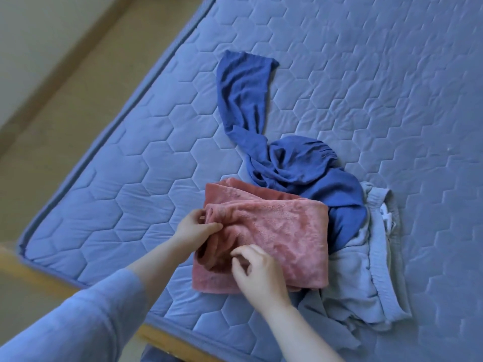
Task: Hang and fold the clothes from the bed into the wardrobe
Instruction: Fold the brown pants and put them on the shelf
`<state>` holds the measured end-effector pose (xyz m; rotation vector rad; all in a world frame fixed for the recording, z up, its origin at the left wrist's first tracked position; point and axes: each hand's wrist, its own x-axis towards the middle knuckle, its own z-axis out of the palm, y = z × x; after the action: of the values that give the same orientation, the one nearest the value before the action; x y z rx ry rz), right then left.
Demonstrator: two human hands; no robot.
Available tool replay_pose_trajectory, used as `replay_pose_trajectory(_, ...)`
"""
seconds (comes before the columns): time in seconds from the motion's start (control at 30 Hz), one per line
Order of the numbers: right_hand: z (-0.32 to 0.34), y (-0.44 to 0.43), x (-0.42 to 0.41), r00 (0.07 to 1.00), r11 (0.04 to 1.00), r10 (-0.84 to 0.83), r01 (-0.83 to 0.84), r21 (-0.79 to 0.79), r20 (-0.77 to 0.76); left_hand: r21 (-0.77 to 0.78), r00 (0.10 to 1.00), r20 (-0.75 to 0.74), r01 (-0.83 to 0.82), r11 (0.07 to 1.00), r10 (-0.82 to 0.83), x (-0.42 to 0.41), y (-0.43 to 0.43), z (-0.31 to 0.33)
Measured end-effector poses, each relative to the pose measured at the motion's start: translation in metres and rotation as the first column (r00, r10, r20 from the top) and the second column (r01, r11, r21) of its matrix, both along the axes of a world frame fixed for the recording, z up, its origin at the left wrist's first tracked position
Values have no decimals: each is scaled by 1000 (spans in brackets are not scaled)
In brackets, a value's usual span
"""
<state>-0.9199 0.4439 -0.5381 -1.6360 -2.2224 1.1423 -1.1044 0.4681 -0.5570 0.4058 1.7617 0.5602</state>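
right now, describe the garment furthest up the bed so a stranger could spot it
On the quilted blue mattress lies a heap of clothes. The dark blue garment trails one long strip away from the heap, unlike the folded pink cloth and the pale grey garment.

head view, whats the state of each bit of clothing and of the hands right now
pink garment: folded over in layers, lying on the mattress
dark blue garment: unfolded, crumpled, one long part stretched out
pale grey garment: unfolded, bunched up
left hand: pinches the pink garment's end
right hand: fingers curled, pinching the pink garment
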Motion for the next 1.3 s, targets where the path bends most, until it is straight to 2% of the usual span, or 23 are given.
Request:
replay_pose_trajectory(0.07,-2,7,12,996,997,-78,77,15,48,-9,999,-38,12,1000,-13,1,-3,-8)
replay_pose_trajectory(0.17,-6,20,33,967,975,-219,211,71,129,-22,983,-176,39,999,-43,5,-4,-17)
replay_pose_trajectory(0.27,-12,36,59,910,931,-359,332,154,208,-63,962,-271,1,998,-18,8,-5,-23)
replay_pose_trajectory(0.33,-15,45,75,858,897,-443,419,144,260,-131,958,-284,9,991,-46,8,-6,-27)
replay_pose_trajectory(0.43,-23,55,94,797,844,-515,535,27,314,-206,972,-227,12,978,-60,5,-9,-35)
replay_pose_trajectory(0.53,-33,63,108,740,718,-580,662,-215,341,-215,979,-196,11,976,-54,4,-12,-43)
replay_pose_trajectory(0.63,-46,67,116,736,637,-572,676,-369,362,-222,987,-155,0,975,-36,2,-13,-46)
replay_pose_trajectory(0.77,-65,72,125,725,570,-603,683,-457,331,-198,997,-69,-35,979,22,0,-12,-48)
replay_pose_trajectory(0.87,-75,73,131,704,507,-654,679,-531,277,-193,997,-73,-21,981,7,2,-12,-52)
replay_pose_trajectory(1.07,-70,69,134,663,499,-716,704,-505,218,-95,992,-63,-117,989,111,13,-13,-43)
replay_pose_trajectory(1.3,-13,72,138,671,576,-736,690,-439,88,55,987,-62,-142,988,146,14,-5,19)
